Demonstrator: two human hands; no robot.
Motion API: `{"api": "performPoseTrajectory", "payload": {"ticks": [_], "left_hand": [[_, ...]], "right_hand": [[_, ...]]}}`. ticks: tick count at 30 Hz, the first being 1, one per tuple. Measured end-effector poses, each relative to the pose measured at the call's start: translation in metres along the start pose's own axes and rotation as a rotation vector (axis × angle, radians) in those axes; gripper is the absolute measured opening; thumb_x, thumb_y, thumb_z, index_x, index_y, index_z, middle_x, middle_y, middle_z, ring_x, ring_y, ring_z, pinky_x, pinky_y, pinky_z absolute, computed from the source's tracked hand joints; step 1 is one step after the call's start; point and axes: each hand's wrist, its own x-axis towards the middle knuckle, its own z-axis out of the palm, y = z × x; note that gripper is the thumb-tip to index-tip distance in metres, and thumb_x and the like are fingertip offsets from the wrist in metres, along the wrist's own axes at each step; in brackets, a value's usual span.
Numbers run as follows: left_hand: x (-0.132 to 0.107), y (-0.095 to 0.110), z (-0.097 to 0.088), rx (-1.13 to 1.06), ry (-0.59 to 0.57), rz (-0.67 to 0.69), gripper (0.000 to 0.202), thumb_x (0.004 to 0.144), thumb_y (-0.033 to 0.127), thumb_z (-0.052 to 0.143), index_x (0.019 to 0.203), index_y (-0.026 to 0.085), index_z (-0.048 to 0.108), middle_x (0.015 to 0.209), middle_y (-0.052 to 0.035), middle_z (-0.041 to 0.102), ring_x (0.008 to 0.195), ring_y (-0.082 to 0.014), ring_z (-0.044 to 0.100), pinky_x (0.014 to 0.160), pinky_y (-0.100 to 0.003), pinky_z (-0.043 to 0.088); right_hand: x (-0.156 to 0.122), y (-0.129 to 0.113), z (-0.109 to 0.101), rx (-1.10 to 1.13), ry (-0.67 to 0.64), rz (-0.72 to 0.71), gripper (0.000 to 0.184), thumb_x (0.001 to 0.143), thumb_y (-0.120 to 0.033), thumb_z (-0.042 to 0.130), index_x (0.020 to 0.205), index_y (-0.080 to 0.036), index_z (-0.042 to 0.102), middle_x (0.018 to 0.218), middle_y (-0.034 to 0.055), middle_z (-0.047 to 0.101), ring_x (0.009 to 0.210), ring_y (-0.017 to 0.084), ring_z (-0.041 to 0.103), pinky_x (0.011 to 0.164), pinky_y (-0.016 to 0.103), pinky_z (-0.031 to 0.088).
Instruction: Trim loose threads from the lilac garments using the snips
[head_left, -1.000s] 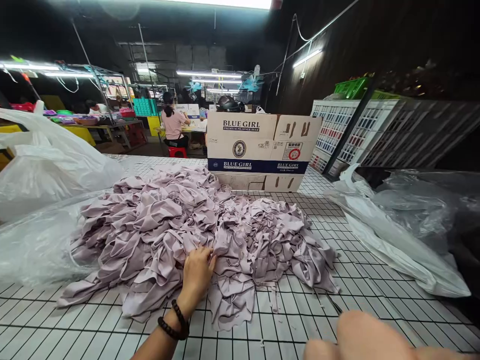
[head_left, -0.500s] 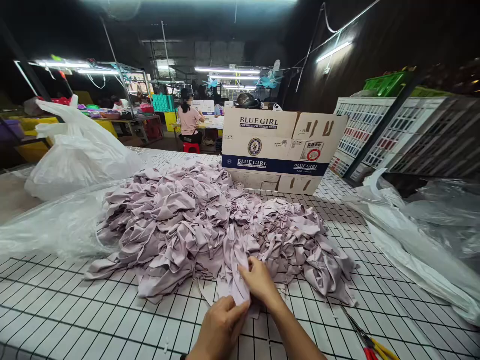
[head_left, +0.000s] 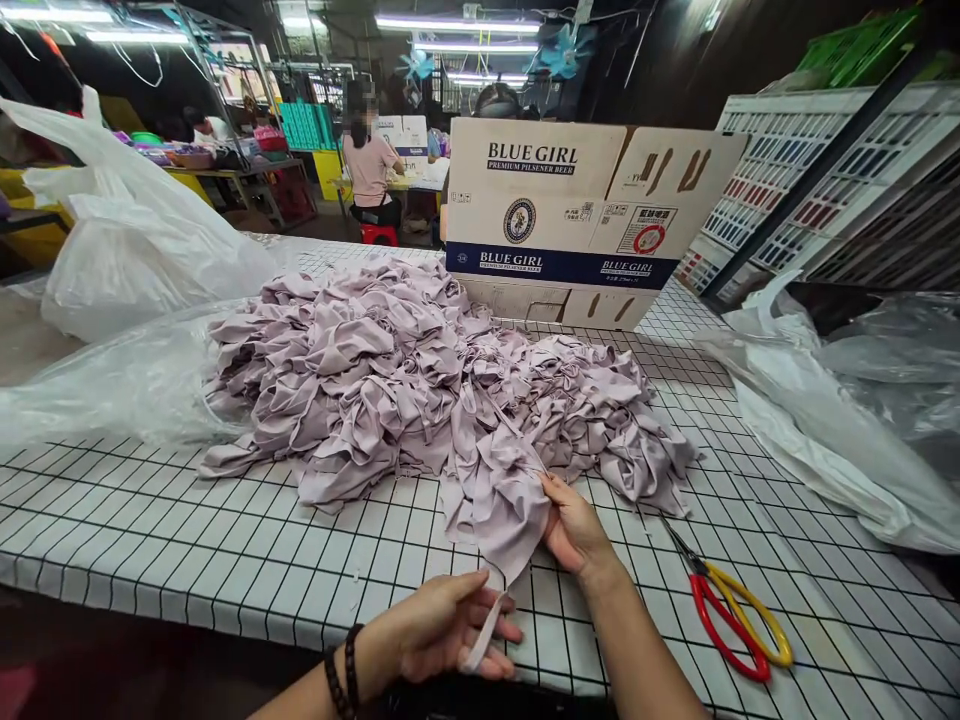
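Observation:
A light mauve fabric piece [head_left: 499, 490] is drawn out from the front of a big crumpled heap of the same cloth [head_left: 360, 370]. At its right edge my right hand [head_left: 574, 525] pinches the cloth between thumb and fingers. Below it, my left hand [head_left: 442, 630], with dark beads at the wrist, is turned palm up with fingers apart. A thin strap [head_left: 487, 632] of the same colour lies loosely across those fingers. Red-and-yellow-handled scissors [head_left: 727, 600] rest on the table to the right of my right hand, blades pointing toward the heap.
The table has a white, black-checked cover [head_left: 285, 560]. Behind the heap stands a Blue Girl beer carton [head_left: 555, 215]. White and clear plastic bags [head_left: 150, 250] lie at left, more plastic [head_left: 847, 420] at right. A person in pink [head_left: 367, 165] sits farther back.
The view has tilted down. The fabric piece is now spread wider; my right hand has shifted right along its edge. My left hand has gone from gripping the cloth to opened fingers under a strap.

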Motion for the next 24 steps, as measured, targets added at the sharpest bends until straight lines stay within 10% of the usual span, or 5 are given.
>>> {"api": "performPoseTrajectory", "payload": {"ticks": [5,12,17,24], "left_hand": [[0.009,-0.005,0.019,-0.272,-0.227,0.029,0.052,0.087,0.053,0.052,0.117,0.01,0.055,0.109,-0.0139,0.066,0.085,-0.0256,0.07,0.076,-0.038,0.052],[-0.001,-0.002,0.025,-0.336,-0.136,0.395,0.04,0.074,0.007,0.07,0.114,0.009,0.061,0.095,-0.0075,0.068,0.079,-0.0158,0.066,0.082,-0.031,0.045],[-0.001,-0.001,0.02,-0.592,-0.205,0.275,0.046,0.083,0.034,0.061,0.116,0.003,0.059,0.078,-0.0065,0.065,0.063,-0.0156,0.061,0.064,-0.029,0.046],[0.005,-0.011,0.02,-0.606,-0.066,0.327,0.022,0.084,0.02,0.067,0.1,0.006,0.065,0.066,0.0018,0.055,0.056,-0.0088,0.056,0.063,-0.024,0.047]], "right_hand": [[-0.001,0.002,0.019,0.133,-0.075,0.021,0.026,0.076,-0.025,0.069,0.101,-0.022,0.067,0.089,0.0022,0.076,0.087,0.021,0.071,0.079,0.036,0.058],[0.002,0.002,0.018,0.252,-0.123,0.056,0.028,0.087,-0.016,0.052,0.112,-0.019,0.064,0.084,0.0021,0.077,0.083,0.015,0.072,0.086,0.03,0.055],[0.008,0.006,0.013,0.267,-0.139,0.077,0.03,0.089,-0.017,0.049,0.115,-0.019,0.063,0.087,0.0028,0.077,0.081,0.017,0.072,0.085,0.035,0.056],[0.014,0.007,0.012,0.194,-0.108,0.07,0.028,0.088,-0.023,0.051,0.112,-0.018,0.064,0.088,0.0044,0.077,0.085,0.02,0.072,0.087,0.039,0.055]]}}
